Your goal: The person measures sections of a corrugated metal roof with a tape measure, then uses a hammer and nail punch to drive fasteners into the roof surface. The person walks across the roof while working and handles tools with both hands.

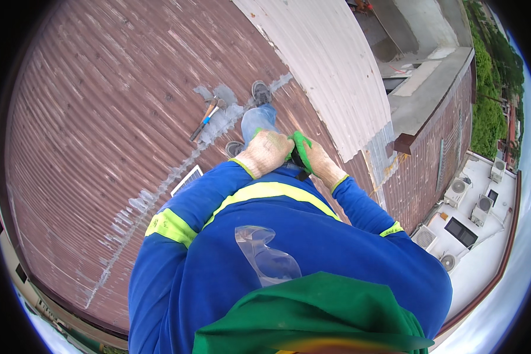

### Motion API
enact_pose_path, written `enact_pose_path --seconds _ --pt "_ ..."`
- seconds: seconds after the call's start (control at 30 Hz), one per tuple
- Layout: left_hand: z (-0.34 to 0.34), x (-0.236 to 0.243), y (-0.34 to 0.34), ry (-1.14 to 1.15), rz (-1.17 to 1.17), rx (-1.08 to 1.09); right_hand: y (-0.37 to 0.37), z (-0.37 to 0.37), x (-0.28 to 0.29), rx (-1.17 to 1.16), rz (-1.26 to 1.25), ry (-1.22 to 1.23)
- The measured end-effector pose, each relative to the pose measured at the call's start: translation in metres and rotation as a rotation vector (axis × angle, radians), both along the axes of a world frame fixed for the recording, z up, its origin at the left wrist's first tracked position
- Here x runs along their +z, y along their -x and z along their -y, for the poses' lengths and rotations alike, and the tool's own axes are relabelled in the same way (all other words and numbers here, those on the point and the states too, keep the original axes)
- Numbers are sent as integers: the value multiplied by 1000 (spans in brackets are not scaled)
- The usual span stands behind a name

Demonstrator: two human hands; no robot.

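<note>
Both my hands wear white knit gloves with green coating on the palm side, and they meet in front of my waist. My left hand (268, 153) is closed, its fingertips turned toward the right hand. Close against it, my right hand (316, 158) curls around a small dark object (301, 154) at the belt line. Most of that object is hidden by the gloves, so its kind cannot be made out. What the left fingers pinch, if anything, is hidden too. Below the hands are my jeans (257, 121) and grey shoes (261, 93).
Hand tools with wooden and blue handles (205, 122) lie on a grey sealant patch (223, 118) on the brown corrugated roof (112, 94). Pale metal sheeting (330, 65) runs along the right. Beyond are a concrete ledge (425, 97) and air-conditioner units (456, 190). Clear glasses (265, 256) hang at my chest.
</note>
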State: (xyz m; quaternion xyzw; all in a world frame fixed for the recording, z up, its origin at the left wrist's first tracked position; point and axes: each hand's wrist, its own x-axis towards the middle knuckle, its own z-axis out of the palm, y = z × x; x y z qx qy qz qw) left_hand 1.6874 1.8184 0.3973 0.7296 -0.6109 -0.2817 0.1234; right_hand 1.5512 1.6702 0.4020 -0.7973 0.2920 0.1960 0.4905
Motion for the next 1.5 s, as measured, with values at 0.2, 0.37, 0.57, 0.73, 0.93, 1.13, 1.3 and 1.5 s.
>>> enact_pose_path --seconds 0.2,0.37,0.57,0.73,0.93,1.13,1.3,1.5 --pt "-6 3 2 94 -2 5 -8 1 10 24 -302 -47" --pt "-3 8 0 60 -38 14 -15 2 16 -219 -471 -331" --pt "-4 9 -5 76 -65 -30 29 7 -8 238 -318 213" --pt "-4 11 -12 -24 -149 -100 67 7 -32 123 -156 189" --pt "-56 -36 -28 -88 -461 352 33 34 -10 102 -19 369" --pt "-179 -118 -28 -474 -398 760 -21 9 -6 583 16 244" --pt "-199 -97 45 -337 -770 402 -41 -5 -25 1192 -325 94" --pt "-206 -272 -28 -356 -809 1005 -91 15 -117 1099 -846 -456"
